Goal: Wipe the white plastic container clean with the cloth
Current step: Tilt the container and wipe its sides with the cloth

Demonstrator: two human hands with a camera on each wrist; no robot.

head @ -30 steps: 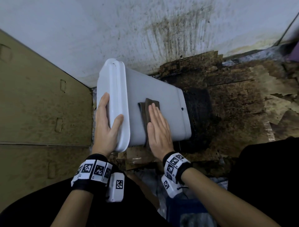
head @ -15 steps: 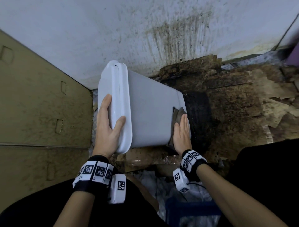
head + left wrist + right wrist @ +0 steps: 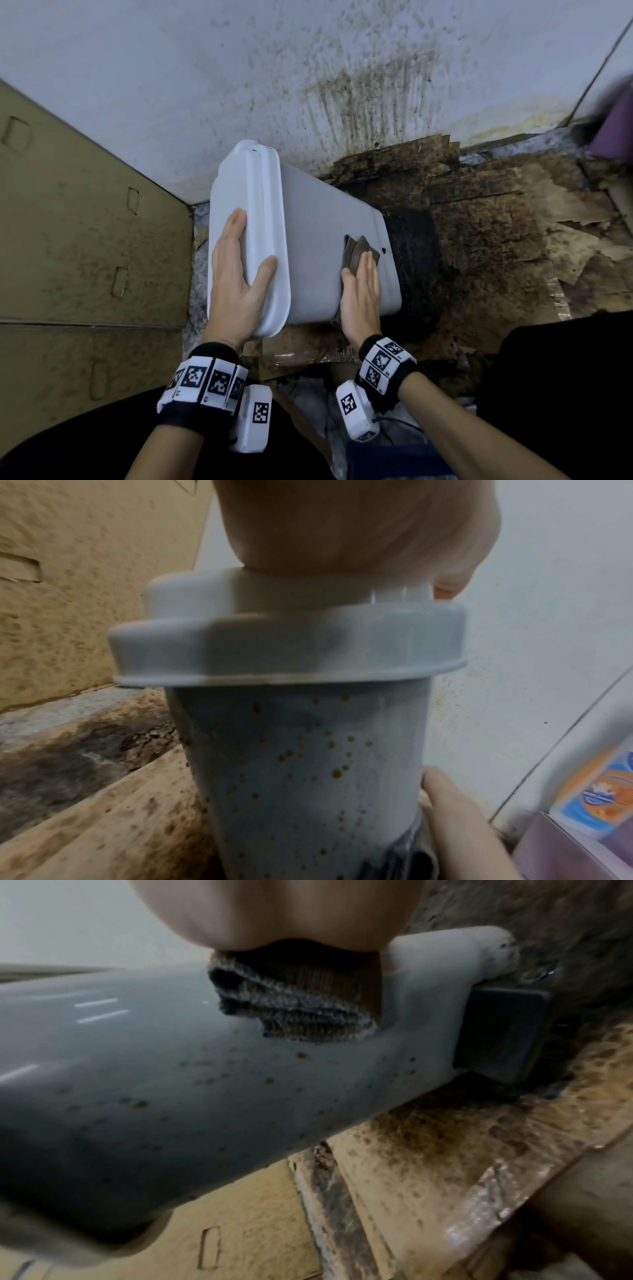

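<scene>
White plastic container [image 3: 318, 253] lies on its side at the centre of the head view, lid end toward 9 o'clock and dark base toward 3 o'clock, on stained cardboard [image 3: 496, 246] by the wall [image 3: 239, 75]. The left hand [image 3: 236, 270] grips the lid, thumb round its rim. The right hand [image 3: 361, 291], fingers straight, presses the brown cloth [image 3: 358, 250] flat against the container's side near the base; rusty specks dot the underside.

White wall [image 3: 171, 75] at back, dark brown drip stains [image 3: 370, 102] down its middle. Floor [image 3: 496, 246] covered in torn, grime-blackened cardboard. Tan cardboard panel [image 3: 68, 240] on left, speckled, cut slots. Purple object at right edge, blurred. Light dim, even.
</scene>
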